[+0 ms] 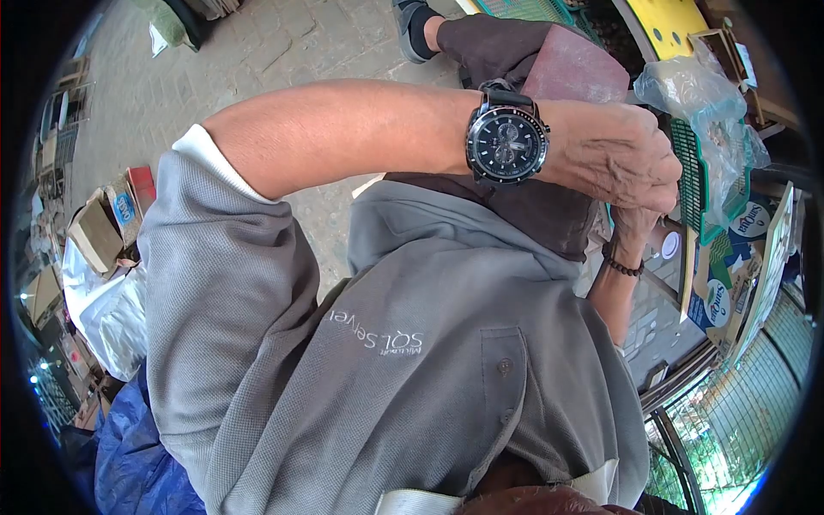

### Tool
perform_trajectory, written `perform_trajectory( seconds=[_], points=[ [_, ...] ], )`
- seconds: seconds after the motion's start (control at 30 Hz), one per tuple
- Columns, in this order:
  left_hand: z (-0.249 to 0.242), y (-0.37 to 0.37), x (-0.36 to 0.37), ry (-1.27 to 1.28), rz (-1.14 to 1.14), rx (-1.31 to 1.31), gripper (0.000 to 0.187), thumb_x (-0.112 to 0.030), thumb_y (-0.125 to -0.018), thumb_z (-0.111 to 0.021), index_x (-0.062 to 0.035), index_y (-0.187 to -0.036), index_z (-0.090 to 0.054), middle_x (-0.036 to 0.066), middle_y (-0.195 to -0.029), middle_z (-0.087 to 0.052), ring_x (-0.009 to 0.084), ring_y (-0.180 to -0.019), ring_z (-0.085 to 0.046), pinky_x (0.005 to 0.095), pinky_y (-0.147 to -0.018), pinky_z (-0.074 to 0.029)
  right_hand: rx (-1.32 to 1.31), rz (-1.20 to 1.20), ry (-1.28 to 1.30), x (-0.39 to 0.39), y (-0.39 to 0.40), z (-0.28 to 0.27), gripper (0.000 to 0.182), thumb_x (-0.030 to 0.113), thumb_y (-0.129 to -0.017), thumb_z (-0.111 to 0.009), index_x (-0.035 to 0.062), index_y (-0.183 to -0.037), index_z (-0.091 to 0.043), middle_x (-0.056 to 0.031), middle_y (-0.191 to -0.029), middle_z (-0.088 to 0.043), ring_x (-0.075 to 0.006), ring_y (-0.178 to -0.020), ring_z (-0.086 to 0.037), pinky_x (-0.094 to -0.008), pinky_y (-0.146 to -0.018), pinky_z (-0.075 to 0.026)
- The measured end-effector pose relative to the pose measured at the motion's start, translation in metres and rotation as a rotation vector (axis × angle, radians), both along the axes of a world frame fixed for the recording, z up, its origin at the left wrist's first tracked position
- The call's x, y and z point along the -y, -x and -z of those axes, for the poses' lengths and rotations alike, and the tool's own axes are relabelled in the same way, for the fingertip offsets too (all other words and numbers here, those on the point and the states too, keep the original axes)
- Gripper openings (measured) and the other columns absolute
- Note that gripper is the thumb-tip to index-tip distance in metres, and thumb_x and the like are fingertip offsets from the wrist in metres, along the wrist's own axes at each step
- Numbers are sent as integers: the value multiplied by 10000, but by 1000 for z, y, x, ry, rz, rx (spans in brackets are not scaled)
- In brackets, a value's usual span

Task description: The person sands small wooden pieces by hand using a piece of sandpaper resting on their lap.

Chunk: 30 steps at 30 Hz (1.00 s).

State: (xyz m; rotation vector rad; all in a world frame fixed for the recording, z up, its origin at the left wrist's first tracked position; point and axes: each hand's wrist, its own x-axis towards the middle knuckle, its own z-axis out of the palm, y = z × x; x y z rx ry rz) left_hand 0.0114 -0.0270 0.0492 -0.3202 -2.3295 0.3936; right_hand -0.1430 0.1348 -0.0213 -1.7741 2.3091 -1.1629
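Note:
My left hand [609, 154] is closed, its back toward me, with a black watch [508, 144] on the wrist. What its fingers hold, if anything, is hidden. Just below it, my right hand [635, 221] shows only in part, with a dark bead bracelet [623, 264] on its wrist. Its fingers are hidden behind my left hand. A dusty, reddish slab-like piece [577, 67] lies over my leg, beyond the left wrist. Close to the left knuckles stands a green plastic basket [692, 176] with a clear plastic bag [691, 90] on it.
At right are printed cardboard [717, 296] and a wire mesh fence [747, 412]. A yellow board with holes [665, 26] is at the top right. Boxes [96, 232], a white plastic sack [107, 313] and a blue tarp [142, 446] lie at left. Paving [257, 51] covers the ground.

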Motion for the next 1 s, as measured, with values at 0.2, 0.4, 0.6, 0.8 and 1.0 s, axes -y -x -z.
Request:
perform_trajectory(
  seconds=[0.2, 0.4, 0.6, 0.8, 1.0],
  points=[
    [-2, -1, -5, -20, 14, 85, 140, -281, -933, -514, -197, -1038, -473, -23, -972, -491, 121, -919, -537, 268, -732, -426, -5, -3, 9, 8, -3, 5, 420, 184, -916, -738, -25, -1247, -587, -113, -1190, -647, -178, -1078, -607, -341, -929, -489],
    [4, 0, -9, -36, 23, 53, 166, -280, -925, -511, -183, -1057, -482, -12, -1004, -505, 133, -956, -544, 273, -780, -440, -7, -5, 27, 7, -1, 7, 412, 181, -913, -738, -25, -1239, -592, -114, -1182, -649, -182, -1071, -610, -341, -922, -491],
    [-1, -4, -13, 0, -28, 62, 178, -258, -915, -523, -189, -1075, -490, -13, -993, -500, 141, -954, -550, 280, -767, -453, -6, 2, 38, 8, -4, 9, 404, 177, -911, -738, -24, -1231, -597, -115, -1175, -652, -186, -1064, -614, -341, -916, -493],
    [4, 2, -17, -107, 31, 79, 111, -247, -932, -516, -208, -1036, -517, -9, -970, -504, 153, -922, -553, 294, -735, -454, -3, -4, 56, 15, -6, 13, 396, 174, -908, -739, -24, -1223, -602, -116, -1167, -654, -190, -1056, -618, -342, -909, -494],
    [2, 0, -20, -99, -2, 136, 64, -253, -944, -507, -196, -967, -527, -3, -909, -501, 162, -889, -559, 313, -740, -453, 5, -10, 72, 18, -14, 15, 388, 171, -906, -739, -24, -1214, -606, -116, -1160, -657, -194, -1049, -622, -342, -903, -496]
  ],
)
